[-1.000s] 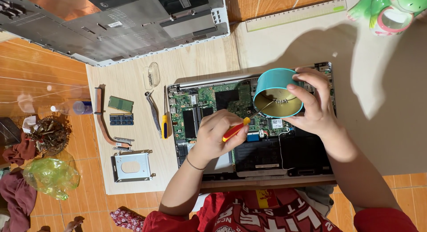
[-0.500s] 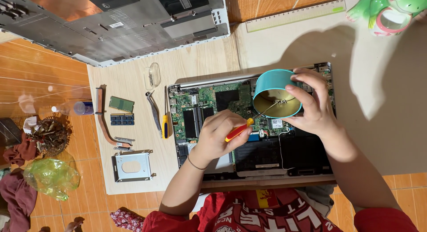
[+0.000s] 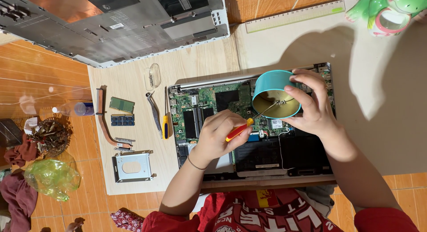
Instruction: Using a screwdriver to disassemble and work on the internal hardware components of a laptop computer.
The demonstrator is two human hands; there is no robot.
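While our left fingers (image 3: pixel 224 125) pinch a red-and-yellow-handled screwdriver (image 3: pixel 250 122), its shaft reaching into a round teal tin (image 3: pixel 274 93) gripped by our right fingers (image 3: pixel 307 87), both hover over the opened laptop's green circuit board (image 3: pixel 209 103) on the pale wooden surface (image 3: pixel 133 138).

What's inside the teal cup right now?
The screwdriver's metal tip reaches into the teal cup, whose gold inside looks bare; the right hand hides its far edge.
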